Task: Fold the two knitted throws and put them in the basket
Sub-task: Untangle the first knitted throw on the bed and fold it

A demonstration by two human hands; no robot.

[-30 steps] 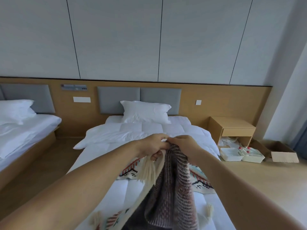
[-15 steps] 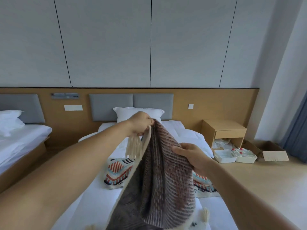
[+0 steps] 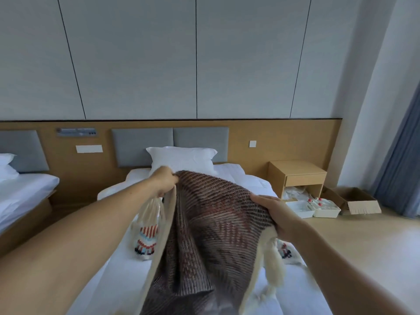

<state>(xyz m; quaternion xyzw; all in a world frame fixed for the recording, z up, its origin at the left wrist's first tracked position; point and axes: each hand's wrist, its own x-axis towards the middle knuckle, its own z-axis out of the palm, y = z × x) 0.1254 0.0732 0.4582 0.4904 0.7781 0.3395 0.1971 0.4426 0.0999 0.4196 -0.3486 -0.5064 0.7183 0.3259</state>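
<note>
Two beds are standing along a wooden headboard wall; the far-left bed (image 3: 22, 196) is showing only its corner. Next, the left hand (image 3: 164, 181) is reaching out over the nearer bed (image 3: 113, 276), its fingers curled tight and pinching the top corner of the dark knitted throw (image 3: 211, 228), with a cream tassel (image 3: 151, 209) dangling just below the grip. That throw is hanging in the air between both hands, draping down toward the camera. Under it, the patterned throw (image 3: 146, 239) is lying on the white sheet, peeking out on either side. The right hand (image 3: 276, 215) is gripping the dark throw's other edge, fingers together on top and curling over it, thumb hidden beneath. Further right, a nightstand (image 3: 297, 176), white trays (image 3: 313, 209) and a cardboard box (image 3: 356, 201) are sitting on the floor near a blue curtain (image 3: 400, 167).
</note>
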